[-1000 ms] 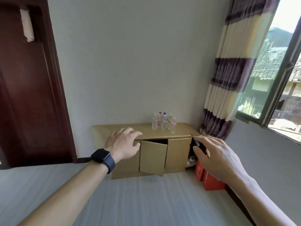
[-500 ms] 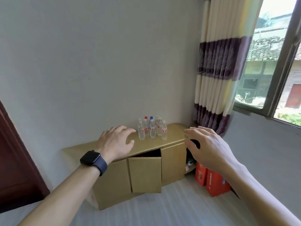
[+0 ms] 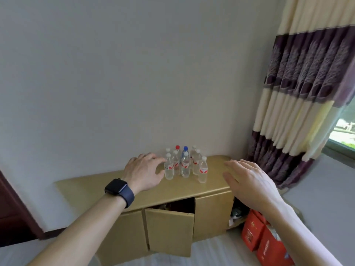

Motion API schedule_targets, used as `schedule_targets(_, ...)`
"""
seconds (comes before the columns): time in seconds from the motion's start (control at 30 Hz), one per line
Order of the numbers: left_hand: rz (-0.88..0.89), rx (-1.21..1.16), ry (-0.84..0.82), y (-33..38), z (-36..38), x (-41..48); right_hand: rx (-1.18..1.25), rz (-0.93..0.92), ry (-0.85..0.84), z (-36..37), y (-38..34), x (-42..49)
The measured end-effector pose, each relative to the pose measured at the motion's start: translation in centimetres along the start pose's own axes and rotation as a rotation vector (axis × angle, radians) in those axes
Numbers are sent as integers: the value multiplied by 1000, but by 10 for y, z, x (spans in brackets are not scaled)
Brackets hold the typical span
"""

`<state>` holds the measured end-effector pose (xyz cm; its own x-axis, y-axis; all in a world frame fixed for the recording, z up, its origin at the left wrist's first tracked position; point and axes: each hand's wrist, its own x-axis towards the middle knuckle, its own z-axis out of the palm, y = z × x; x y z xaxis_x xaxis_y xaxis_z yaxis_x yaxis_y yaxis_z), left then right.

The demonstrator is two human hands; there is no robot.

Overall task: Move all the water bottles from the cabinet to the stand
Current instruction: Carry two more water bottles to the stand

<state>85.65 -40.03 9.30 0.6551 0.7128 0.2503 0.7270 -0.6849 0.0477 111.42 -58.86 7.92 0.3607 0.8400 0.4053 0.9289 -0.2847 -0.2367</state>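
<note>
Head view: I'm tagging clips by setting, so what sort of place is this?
Probably a room in a home, likely a bedroom: a striped curtain by a window, a low cabinet against a plain wall, with water bottles on top.

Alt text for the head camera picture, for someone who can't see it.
An open left hand and open right hand reach toward a cluster of water bottles standing on a low tan cabinet. Its middle door hangs ajar; red bags sit beside it.
</note>
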Motion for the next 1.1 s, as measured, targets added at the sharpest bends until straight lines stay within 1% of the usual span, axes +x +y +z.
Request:
schedule_targets(0.13,-7,-35,-23,-22,57,72,-9,1,-50,56,21,62)
schedule_targets(0.2,-20,-93,-53,-32,88,108,-21,1,-79,84,31,95)
schedule_targets(0.43,-22,-239,-176,-64,190,231,-10,95,-227,179,58,189)
schedule_targets(0.5,-43,-245,-247,-67,221,258,-1,133,-266,204,67,210)
schedule_targets(0.67,-84,-202,-529,-58,295,300,31,183,-421,270,94,248)
schedule_targets(0.77,-111,-237,-632,-48,333,320,33,226,-520,312,113,271)
schedule_targets(0.83,-120,-274,-629,-41,354,339,32,266,-538,342,126,290)
schedule_targets(0.93,-174,-318,-520,-30,372,373,54,344,-488,379,139,319)
schedule_targets(1.0,-237,-289,-446,-24,381,399,81,389,-493,400,147,340)
schedule_targets(1.1,-319,-257,-401,-22,394,439,60,407,-536,424,159,368)
